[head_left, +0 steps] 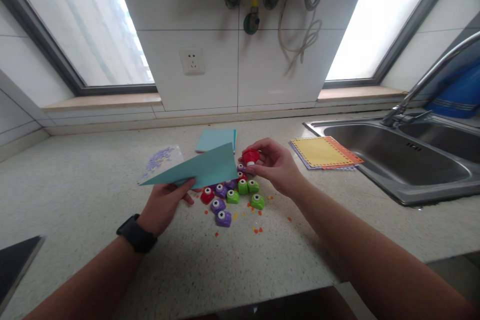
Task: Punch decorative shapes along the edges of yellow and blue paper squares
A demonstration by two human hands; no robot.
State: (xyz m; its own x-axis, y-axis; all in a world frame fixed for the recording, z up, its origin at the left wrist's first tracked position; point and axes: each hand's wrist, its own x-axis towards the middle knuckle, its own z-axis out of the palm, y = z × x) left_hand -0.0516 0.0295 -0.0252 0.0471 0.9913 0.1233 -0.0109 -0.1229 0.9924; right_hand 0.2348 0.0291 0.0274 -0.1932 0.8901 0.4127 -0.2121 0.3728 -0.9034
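Note:
My left hand (165,206) grips a light blue sheet of paper (210,166) by its near edge, tilted above the counter. Between the thumb and fingers of my right hand (275,166) is a red craft punch (250,156), close to the paper's right edge. Under and in front of the paper lie several small craft punches: a purple punch (224,218), a green punch (257,202) and a red punch (207,195) among them. The paper hides part of this group. Orange and yellow punched bits (258,230) are scattered around them.
A stack of light blue paper (215,140) lies behind the held sheet. At left is a sheet covered with purple and yellow bits (159,162). Yellow and orange sheets with punched edges (318,152) lie beside the steel sink (403,200). A dark panel (18,265) sits at lower left.

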